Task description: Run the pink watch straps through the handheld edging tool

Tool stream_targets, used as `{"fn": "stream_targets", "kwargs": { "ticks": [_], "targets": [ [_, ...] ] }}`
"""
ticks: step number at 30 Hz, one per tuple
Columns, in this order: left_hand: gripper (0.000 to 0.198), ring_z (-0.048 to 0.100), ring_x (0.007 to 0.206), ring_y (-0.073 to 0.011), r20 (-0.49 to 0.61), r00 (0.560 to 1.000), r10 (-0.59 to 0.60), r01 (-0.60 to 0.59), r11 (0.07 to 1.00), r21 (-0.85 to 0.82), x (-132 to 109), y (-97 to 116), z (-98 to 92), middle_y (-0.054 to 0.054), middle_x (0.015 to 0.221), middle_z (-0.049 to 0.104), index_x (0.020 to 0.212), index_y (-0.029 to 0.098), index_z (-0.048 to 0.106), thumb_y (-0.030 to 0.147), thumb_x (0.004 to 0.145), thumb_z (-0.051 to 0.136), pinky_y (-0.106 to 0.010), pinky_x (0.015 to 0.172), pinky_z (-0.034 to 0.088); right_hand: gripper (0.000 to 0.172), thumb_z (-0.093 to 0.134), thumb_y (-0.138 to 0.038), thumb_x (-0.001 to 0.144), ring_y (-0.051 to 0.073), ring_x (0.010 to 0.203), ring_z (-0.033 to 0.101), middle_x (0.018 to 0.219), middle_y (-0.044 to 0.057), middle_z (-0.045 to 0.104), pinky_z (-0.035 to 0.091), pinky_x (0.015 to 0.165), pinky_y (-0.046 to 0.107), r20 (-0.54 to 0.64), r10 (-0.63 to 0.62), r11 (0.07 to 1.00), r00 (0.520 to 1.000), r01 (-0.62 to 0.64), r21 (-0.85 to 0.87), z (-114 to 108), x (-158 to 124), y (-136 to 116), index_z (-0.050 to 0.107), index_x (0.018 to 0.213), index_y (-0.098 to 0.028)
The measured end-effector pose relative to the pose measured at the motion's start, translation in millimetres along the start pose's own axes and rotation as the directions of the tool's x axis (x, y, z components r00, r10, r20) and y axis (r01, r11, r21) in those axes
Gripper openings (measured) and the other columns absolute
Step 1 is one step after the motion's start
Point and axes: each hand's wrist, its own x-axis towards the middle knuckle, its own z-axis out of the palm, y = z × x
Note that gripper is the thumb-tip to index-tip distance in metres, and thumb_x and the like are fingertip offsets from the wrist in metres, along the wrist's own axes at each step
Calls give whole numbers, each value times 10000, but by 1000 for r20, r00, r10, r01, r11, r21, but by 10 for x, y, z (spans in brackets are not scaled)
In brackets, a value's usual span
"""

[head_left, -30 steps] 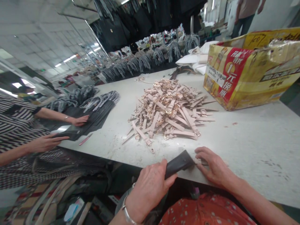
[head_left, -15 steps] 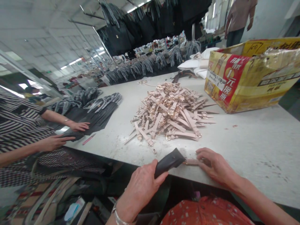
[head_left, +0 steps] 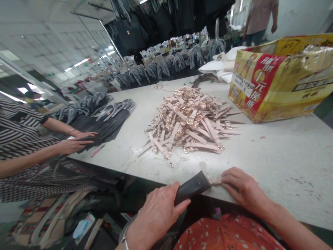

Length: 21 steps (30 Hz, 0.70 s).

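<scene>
- left hand (head_left: 156,215) at the near edge of the counter (head_left: 281,156), fingers clenched around a dark flat leather piece (head_left: 191,187); thumb on top, the piece angled up and to the right from the grip.
- dark leather piece overhangs the near counter edge; its far end lies on the counter and meets a pale pink strap (head_left: 214,180).
- right hand (head_left: 243,189) rests palm down on the counter just right of the dark piece, fingers pressing the pale pink strap flat against the surface; most of the strap is hidden under the hand, so whether it is pinched or only pressed cannot be told.
- pile of pale pink straps with gold buckles (head_left: 188,121) sits mid-counter, beyond both hands and well apart from them.
- yellow and red cardboard box (head_left: 275,80) stands at the far right edge of the counter, near the pile.
- white folded material (head_left: 215,66) lies behind the box toward the far edge.
- black straps (head_left: 109,119) are stacked at the left edge of the counter; a co-worker's hands (head_left: 78,140) in a striped sleeve rest on them.
- a pink pen (head_left: 97,150) lies on the counter beside those hands.
- another person (head_left: 260,15) stands beyond the far right corner.
</scene>
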Motion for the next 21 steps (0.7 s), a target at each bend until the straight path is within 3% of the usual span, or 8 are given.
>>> {"fn": "stream_targets", "kwargs": {
  "ticks": [8, 16, 21],
  "targets": [
    [346, 628, 797, -284, -45, 990, 135, -129, 985, 118, 125, 128, 13, -46, 858, 648, 1034, 231, 512, 526, 871, 433, -447, 712, 505, 97, 468, -163, 928, 170, 877, 468, 899, 39, 528, 412, 756, 329, 73, 44, 994, 996, -51, 101, 6, 28, 80, 562, 934, -187],
    [331, 633, 824, -274, -28, 985, 171, -166, 976, 139, 110, 35, -86, -49, 875, 646, 1046, 221, 514, 496, 868, 468, -425, 721, 507, 109, 484, -120, 895, 171, 868, 466, 878, 38, 526, 406, 746, 323, 96, 77, 990, 992, -88, 110, -37, 59, 37, 574, 898, -181],
    [283, 634, 723, -271, -52, 981, 189, -178, 971, 161, 150, 142, -94, -25, 778, 636, 958, 231, 514, 493, 852, 495, -399, 647, 505, 112, 501, -142, 893, 174, 874, 477, 887, 43, 535, 412, 759, 328, 97, 71, 990, 993, -82, 115, -20, 51, 84, 588, 945, -190]
  ]
}}
